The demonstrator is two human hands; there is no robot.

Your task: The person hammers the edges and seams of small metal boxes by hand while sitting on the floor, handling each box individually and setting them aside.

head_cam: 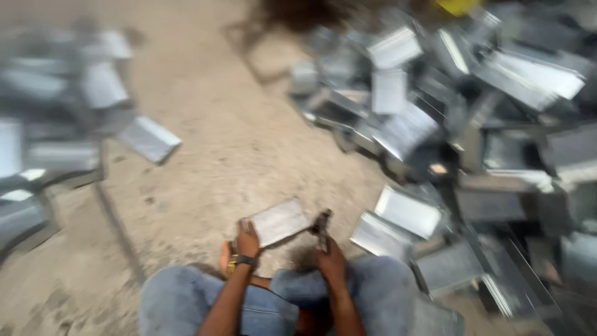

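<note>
The picture is blurred by motion. My left hand (pixel 247 240) grips the near left corner of a flat grey sheet-metal piece (pixel 278 221), held just above my knees. A dark band with a yellow patch sits on that wrist. My right hand (pixel 329 258) is closed around a dark tool with a handle (pixel 322 225), which meets the right edge of the metal piece. Both forearms reach forward over my blue-trousered legs (pixel 186 298).
A big heap of grey sheet-metal boxes and trays (pixel 472 137) fills the right side. A smaller stack of the same pieces (pixel 62 106) lies at the left. Sandy concrete floor (pixel 217 143) runs between them. A yellow object (pixel 457 6) shows at the top edge.
</note>
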